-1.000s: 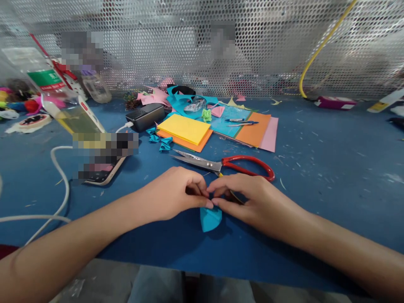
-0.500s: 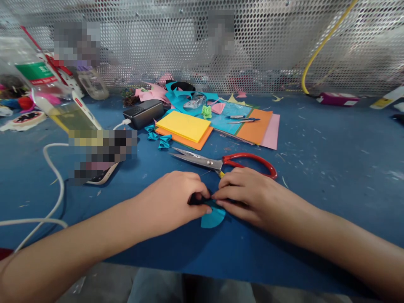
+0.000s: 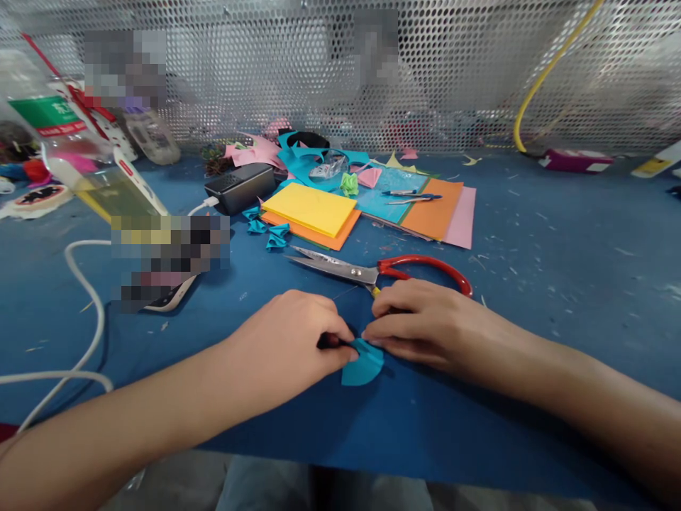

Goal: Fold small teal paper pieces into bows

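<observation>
A small piece of blue paper (image 3: 362,365) with a rounded lower edge and fold lines is pinched at its upper part between my fingers, just above the table. My left hand (image 3: 306,330) grips its left side between thumb and forefinger. From the right, my right hand (image 3: 420,319) closes its fingertips on the paper's upper right edge. Part of the paper is hidden behind the fingers. Just beyond my hands lie scissors (image 3: 355,272) with red handles, blades parted and pointing left; my right hand covers part of one handle.
Folded blue paper pieces (image 3: 277,237) lie beside a stack of yellow paper (image 3: 309,208). Orange paper (image 3: 435,209) with a compass (image 3: 412,197) on it is farther right. A phone (image 3: 173,294), white cable (image 3: 88,284), black box (image 3: 239,188) and tilted bottle (image 3: 101,177) stand left.
More of the blue paper shows as my right fingertips have shifted slightly right and away from the left ones. The view has moved a little.
</observation>
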Demonstrator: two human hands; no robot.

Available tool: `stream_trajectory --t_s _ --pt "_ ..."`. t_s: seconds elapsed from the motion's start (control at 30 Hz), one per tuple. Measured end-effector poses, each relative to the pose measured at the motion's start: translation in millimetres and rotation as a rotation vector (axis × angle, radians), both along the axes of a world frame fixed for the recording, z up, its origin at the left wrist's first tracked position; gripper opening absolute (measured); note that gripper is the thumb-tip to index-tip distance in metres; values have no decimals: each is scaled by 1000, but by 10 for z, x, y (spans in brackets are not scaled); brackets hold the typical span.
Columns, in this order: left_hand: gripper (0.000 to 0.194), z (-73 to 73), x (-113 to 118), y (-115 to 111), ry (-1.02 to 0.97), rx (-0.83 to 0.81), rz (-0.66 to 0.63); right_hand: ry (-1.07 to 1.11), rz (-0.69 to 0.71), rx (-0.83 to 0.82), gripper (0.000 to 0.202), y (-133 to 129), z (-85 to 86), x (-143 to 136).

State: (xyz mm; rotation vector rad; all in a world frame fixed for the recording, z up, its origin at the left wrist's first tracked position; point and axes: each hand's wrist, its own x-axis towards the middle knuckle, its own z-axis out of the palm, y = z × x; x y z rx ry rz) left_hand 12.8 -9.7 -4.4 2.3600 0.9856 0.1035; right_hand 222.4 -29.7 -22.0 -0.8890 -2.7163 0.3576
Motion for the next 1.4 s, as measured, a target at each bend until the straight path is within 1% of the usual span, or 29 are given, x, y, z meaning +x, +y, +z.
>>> stream_trajectory --t_s 0.23,0.63,0.8,0.97,1.13,1.27,1.4 --pt "11 -14 -3 -5 -17 -11 10 -21 7 71 25 -23 -16 -2" --pt "9 6 6 20 -36 -22 -14 -32 0 29 25 -9 -23 -5" --pt "10 -10 -12 38 -50 13 -72 -49 10 56 24 -9 -44 3" --pt "11 -24 -15 58 -62 49 -123 -65 36 110 30 -27 -6 -7" --pt "16 -22 -27 43 6 115 -198 -106 59 181 34 -55 35 -21" --pt "19 0 -36 18 60 157 -225 -115 49 203 33 -65 57 -12" --pt "18 2 -29 18 61 182 -225 -132 38 232 37 -72 106 2"
